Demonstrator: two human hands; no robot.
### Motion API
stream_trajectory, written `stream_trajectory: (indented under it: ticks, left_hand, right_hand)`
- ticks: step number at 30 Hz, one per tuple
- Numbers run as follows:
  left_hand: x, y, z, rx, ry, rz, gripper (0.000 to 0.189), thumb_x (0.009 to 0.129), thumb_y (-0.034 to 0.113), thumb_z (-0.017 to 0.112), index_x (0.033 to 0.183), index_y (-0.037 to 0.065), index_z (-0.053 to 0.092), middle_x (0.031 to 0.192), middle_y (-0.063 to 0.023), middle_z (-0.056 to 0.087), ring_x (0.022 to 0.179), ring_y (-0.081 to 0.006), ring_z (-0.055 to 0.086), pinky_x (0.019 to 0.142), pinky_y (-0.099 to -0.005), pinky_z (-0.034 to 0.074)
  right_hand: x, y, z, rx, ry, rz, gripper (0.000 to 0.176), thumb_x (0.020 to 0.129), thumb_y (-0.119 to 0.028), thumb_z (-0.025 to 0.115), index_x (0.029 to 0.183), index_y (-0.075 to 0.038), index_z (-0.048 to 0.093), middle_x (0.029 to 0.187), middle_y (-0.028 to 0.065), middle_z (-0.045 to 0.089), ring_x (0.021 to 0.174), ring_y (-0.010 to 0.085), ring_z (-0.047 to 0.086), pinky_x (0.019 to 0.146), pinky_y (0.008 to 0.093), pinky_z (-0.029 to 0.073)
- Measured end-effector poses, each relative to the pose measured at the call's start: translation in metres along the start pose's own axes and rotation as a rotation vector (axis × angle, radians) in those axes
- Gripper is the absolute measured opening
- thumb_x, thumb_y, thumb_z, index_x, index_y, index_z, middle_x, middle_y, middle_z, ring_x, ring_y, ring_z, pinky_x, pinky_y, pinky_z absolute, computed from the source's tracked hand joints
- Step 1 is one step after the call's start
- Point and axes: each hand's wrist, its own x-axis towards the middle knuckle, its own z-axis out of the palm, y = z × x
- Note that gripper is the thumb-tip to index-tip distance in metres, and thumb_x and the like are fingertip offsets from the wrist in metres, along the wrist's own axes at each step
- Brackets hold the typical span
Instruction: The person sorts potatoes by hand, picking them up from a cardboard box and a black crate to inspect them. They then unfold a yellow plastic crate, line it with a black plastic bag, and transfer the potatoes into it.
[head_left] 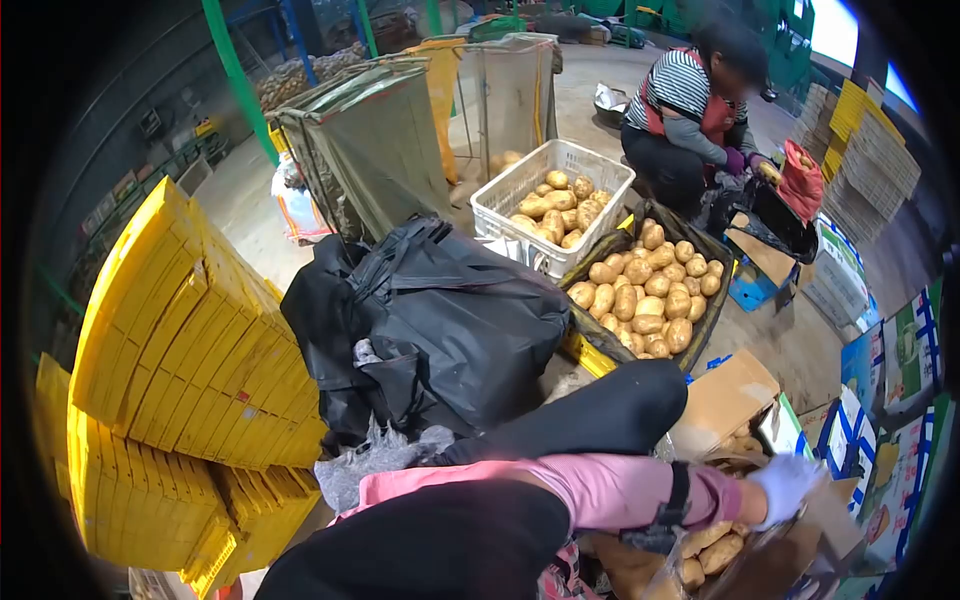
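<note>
My left hand, in a whitish glove, reaches across to the right over an open cardboard carton. A pink sleeve with a dark strap covers that arm. The glove is blurred, and its fingers do not show clearly; it is close to the carton's raised flap. Potatoes lie in the carton under my wrist, partly behind clear plastic. My right hand is not in view. Just beyond my knee stands a crate lined with dark cloth, heaped with potatoes.
A white crate of potatoes stands behind the lined one. Black plastic sheeting covers something beside my legs. Yellow crates are stacked at left. A crouching person handles a potato by a red net bag. Printed cartons line the right.
</note>
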Motion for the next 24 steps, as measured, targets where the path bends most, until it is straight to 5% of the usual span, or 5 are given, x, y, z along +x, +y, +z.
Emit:
stream_trajectory:
  ticks: [5, 11, 17, 20, 24]
  left_hand:
    - [0.040, -0.089, -0.165, -0.184, 0.651, -0.078, 0.018, 0.084, 0.013, 0.060, 0.098, 0.003, 0.061, 0.084, -0.0208, 0.064, 0.079, -0.0366, 0.066, 0.069, -0.0449, 0.053]
    - [-0.040, -0.194, -0.378, -0.212, 0.584, -0.552, 0.016, 0.091, 0.016, 0.053, 0.094, 0.004, 0.064, 0.071, -0.0120, 0.062, 0.065, -0.0271, 0.063, 0.060, -0.0398, 0.050]
    - [-0.105, -0.255, -0.351, 0.063, 0.450, -0.660, 0.028, 0.088, 0.014, 0.057, 0.112, 0.002, 0.065, 0.110, -0.0234, 0.067, 0.107, -0.0391, 0.063, 0.088, -0.0408, 0.051]
    - [-0.106, -0.256, -0.321, -0.163, 0.466, -0.554, 0.020, 0.090, 0.012, 0.056, 0.102, 0.001, 0.066, 0.090, -0.0182, 0.066, 0.084, -0.0298, 0.062, 0.076, -0.0357, 0.049]
    - [-0.096, -0.264, -0.304, -0.478, 0.608, -0.392, 0.019, 0.096, 0.016, 0.057, 0.105, 0.001, 0.064, 0.081, -0.0087, 0.063, 0.075, -0.0144, 0.053, 0.070, -0.0301, 0.046]
  right_hand:
    - [-0.012, -0.002, 0.014, -0.015, -0.080, -0.047, 0.046, 0.090, -0.018, 0.074, 0.127, 0.003, 0.057, 0.115, 0.0160, 0.064, 0.101, 0.0259, 0.063, 0.086, 0.0406, 0.053]
    - [-0.010, -0.002, 0.030, -0.121, -0.503, 0.109, 0.053, 0.102, -0.025, 0.053, 0.145, 0.004, 0.040, 0.140, 0.0217, 0.051, 0.131, 0.0302, 0.049, 0.109, 0.0396, 0.038]
    - [-0.043, -0.127, 0.198, 0.423, -1.055, 0.310, 0.084, 0.094, -0.053, 0.053, 0.155, -0.003, 0.023, 0.153, 0.0222, 0.034, 0.137, 0.0318, 0.041, 0.112, 0.0407, 0.031]
    - [-0.061, -0.129, 0.287, 0.035, -1.102, 0.555, 0.069, 0.095, -0.032, 0.062, 0.150, 0.000, 0.032, 0.147, 0.0163, 0.043, 0.129, 0.0289, 0.049, 0.103, 0.0399, 0.044]
    - [-0.084, -0.079, 0.355, 0.501, -1.148, 0.768, 0.049, 0.087, -0.011, 0.071, 0.130, 0.004, 0.052, 0.116, 0.0114, 0.064, 0.103, 0.0196, 0.064, 0.086, 0.0316, 0.054]
